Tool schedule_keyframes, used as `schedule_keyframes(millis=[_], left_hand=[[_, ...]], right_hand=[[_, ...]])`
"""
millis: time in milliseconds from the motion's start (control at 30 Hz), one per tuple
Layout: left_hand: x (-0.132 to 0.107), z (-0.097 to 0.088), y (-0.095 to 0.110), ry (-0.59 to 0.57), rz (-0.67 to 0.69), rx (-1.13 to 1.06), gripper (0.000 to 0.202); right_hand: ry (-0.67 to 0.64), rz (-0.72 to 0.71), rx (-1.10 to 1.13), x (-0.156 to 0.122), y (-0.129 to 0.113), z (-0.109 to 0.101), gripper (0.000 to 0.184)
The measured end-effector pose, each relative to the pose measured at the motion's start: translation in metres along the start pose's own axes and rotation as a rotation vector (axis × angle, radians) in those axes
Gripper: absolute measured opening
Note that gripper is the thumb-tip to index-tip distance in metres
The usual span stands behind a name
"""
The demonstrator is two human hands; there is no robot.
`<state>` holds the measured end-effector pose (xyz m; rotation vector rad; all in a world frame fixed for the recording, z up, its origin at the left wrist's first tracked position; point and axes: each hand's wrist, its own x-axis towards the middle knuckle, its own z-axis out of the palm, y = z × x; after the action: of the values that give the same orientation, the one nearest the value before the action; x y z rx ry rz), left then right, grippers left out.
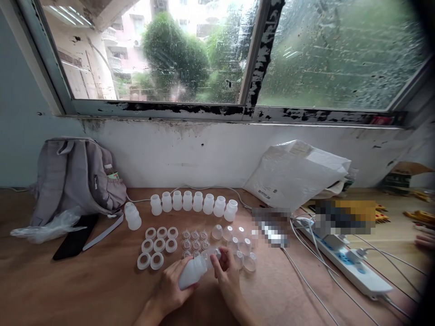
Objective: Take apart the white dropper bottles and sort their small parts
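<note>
My left hand (pixel 171 283) is wrapped round a frosted white baby bottle (pixel 191 274), tilted with its neck up to the right. At the neck, the fingers of my right hand (pixel 228 271) pinch a clear cap (pixel 211 256); whether it sits fully on the bottle is hard to see. Just beyond my hands lie several white collar rings (pixel 159 245), several clear nipples (pixel 195 235) and several domed clear caps (pixel 247 245), in loose rows. A line of open frosted bottles (pixel 187 201) stands farther back. To their left is another bottle (pixel 132 216) with its top on.
At the left, a grey backpack (pixel 78 176) sits by a black phone-like slab (pixel 75 237) and a crumpled plastic bag (pixel 54 227). A big white bag (pixel 295 174) leans on the wall. Cables and a power strip (pixel 360 271) lie right. Another person's hand (pixel 424 242) shows at the right edge.
</note>
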<state>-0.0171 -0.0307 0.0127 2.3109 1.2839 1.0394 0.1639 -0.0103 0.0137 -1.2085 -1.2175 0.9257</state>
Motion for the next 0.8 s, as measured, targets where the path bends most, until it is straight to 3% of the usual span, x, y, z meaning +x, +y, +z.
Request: schedule_keyframes(millis=[433,800], left_hand=[[-0.0002,-0.0015,0.0019,-0.023,-0.012,-0.021,0.055],[-0.0003,-0.0021,0.0032,-0.040,-0.027,-0.023,0.054]], right_hand=[[-0.160,-0.024,-0.009,-0.0082,-0.0027,0.0039,0.022],[-0.200,-0.051,-0.034,-0.0055,0.0045,0.0020,0.018]])
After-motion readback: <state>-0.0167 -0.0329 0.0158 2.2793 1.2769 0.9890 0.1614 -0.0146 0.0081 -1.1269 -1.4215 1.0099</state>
